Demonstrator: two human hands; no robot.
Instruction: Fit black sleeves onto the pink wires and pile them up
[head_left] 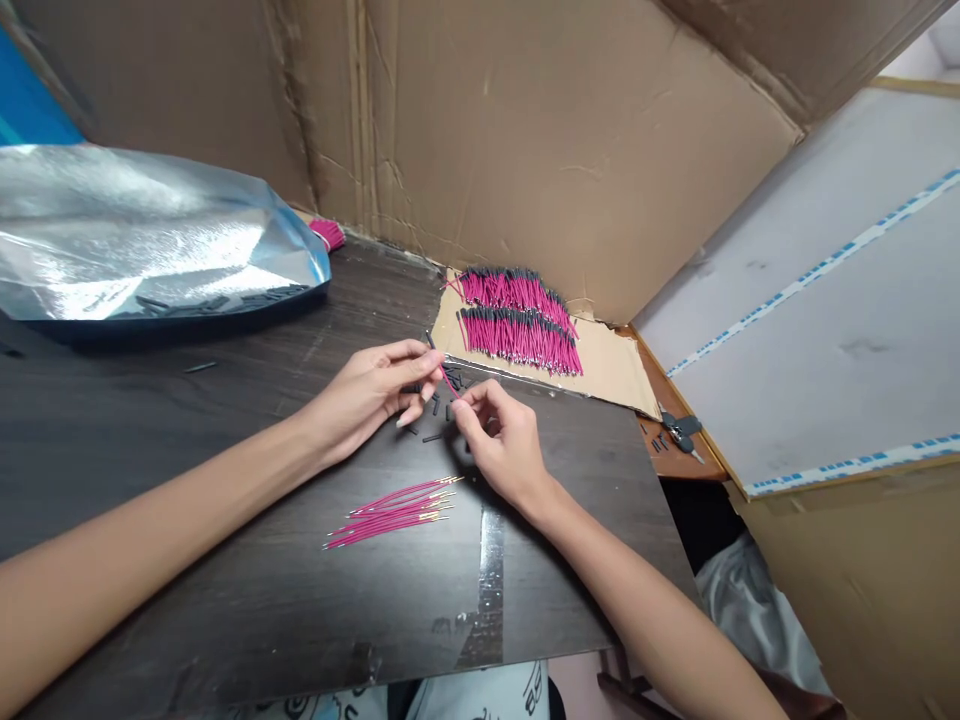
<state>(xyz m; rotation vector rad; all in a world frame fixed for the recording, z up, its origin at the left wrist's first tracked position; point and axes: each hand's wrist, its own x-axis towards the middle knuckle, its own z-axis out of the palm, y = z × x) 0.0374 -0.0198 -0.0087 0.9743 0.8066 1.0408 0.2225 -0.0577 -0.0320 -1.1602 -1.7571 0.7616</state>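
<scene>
Between my two hands is a short pink wire (pixel 450 382) with a black sleeve (pixel 430 340) at its upper end. My left hand (pixel 397 382) pinches it near the sleeve, and my right hand (pixel 501 435) grips the lower end between thumb and forefinger. Loose black sleeve pieces (pixel 433 437) lie on the table just under my fingers. Nearer to me rests a small bunch of pink wires (pixel 394 512) with bare metal tips, gold-coloured on the right. Beyond my hands, two rows of pink wires with black ends (pixel 521 338) lie on a cardboard sheet (pixel 619 365).
A silver foil bag (pixel 150 235) with black pieces at its opening stands at the left. Behind it is a pink wire bundle (pixel 328 234). Cardboard walls (pixel 540 130) close off the back. Cutters (pixel 681 432) lie on a brown ledge at the right.
</scene>
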